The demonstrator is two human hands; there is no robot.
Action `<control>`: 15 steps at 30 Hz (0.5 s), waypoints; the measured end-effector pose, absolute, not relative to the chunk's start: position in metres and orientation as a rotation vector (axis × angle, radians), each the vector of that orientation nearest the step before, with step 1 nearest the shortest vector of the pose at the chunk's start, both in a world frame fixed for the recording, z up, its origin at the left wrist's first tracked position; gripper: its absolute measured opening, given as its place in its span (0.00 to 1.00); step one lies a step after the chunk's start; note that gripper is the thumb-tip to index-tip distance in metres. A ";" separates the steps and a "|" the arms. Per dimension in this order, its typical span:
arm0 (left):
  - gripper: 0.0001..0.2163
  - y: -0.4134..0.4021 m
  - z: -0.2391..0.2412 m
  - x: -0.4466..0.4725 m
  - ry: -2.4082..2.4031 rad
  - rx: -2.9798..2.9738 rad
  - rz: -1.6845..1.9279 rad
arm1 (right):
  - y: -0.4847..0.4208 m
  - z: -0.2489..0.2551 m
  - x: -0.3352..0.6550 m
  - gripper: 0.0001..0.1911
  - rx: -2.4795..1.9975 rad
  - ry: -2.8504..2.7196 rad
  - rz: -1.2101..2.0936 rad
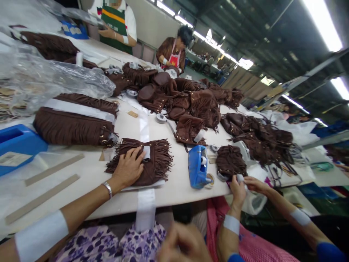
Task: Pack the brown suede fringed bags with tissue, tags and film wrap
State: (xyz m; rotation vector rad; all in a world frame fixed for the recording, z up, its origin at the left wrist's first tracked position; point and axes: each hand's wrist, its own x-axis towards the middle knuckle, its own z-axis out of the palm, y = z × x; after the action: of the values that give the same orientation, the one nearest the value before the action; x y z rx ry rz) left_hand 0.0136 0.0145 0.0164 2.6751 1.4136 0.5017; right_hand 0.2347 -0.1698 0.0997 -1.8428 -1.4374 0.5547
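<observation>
My left hand (129,168) lies on a dark brown fringed bag (152,163), with its fingers spread over the front panel. By the fingertips is a small light patch (146,152), like paper or tape. The bag rests flat near the table's front edge on a white sheet, its fringe spread to both sides. Low in front of the table, apart from the bag, my right hand (182,242) is smeared by motion. Its fingers cannot be made out, nor whether anything is in them.
A blue tape dispenser (197,167) stands right of the bag. Beyond it, a co-worker's hands (240,189) work at a smaller fringed bag (231,162). A larger brown bundle (76,120) and a blue bin (20,145) are left. Piled bags (177,91) lie behind; two people stand across the table.
</observation>
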 end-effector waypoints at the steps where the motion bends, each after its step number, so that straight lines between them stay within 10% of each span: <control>1: 0.23 0.014 0.017 0.013 1.412 2.679 0.502 | -0.181 0.087 0.218 0.22 -1.856 -1.416 0.597; 8: 0.23 0.010 0.019 0.011 1.400 2.696 0.567 | -0.211 -0.035 0.132 0.18 -1.934 -0.796 0.994; 15: 0.23 0.009 0.018 0.010 1.412 2.708 0.635 | -0.214 -0.045 0.139 0.16 -2.016 -0.936 0.843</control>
State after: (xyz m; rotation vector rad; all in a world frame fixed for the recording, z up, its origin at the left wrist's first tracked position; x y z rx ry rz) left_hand 0.0101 0.0093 0.0180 2.7084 1.4124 0.6349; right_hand 0.1393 -0.2140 -0.0453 -2.0163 -0.9358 0.8426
